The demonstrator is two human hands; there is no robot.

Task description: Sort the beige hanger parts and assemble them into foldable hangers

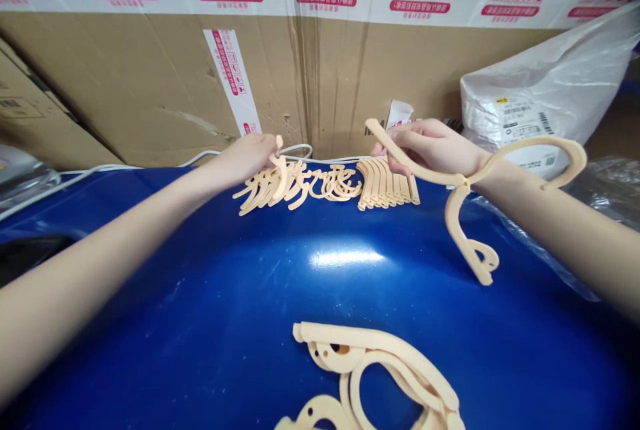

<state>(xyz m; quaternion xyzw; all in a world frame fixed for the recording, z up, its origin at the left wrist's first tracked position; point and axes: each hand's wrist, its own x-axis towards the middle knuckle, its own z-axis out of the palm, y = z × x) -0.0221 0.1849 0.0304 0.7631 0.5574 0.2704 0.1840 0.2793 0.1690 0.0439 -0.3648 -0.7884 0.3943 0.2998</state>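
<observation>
My left hand (255, 153) is closed on a small cream plastic hook piece (280, 173) at the far pile of several such pieces (305, 187). My right hand (433, 147) grips a cream plastic hanger (465, 183) by one arm; its hook curves out to the right and a curled arm hangs down over the blue surface (225, 310). A row of straight cream strips (387, 183) lies just under the right hand. Near me lies a heap of assembled cream hangers (380, 370).
A large taped cardboard box (300, 50) stands as a wall at the back. A white plastic bag with a label (530, 103) sits at the right. A white cable (125, 169) runs along the far edge at left.
</observation>
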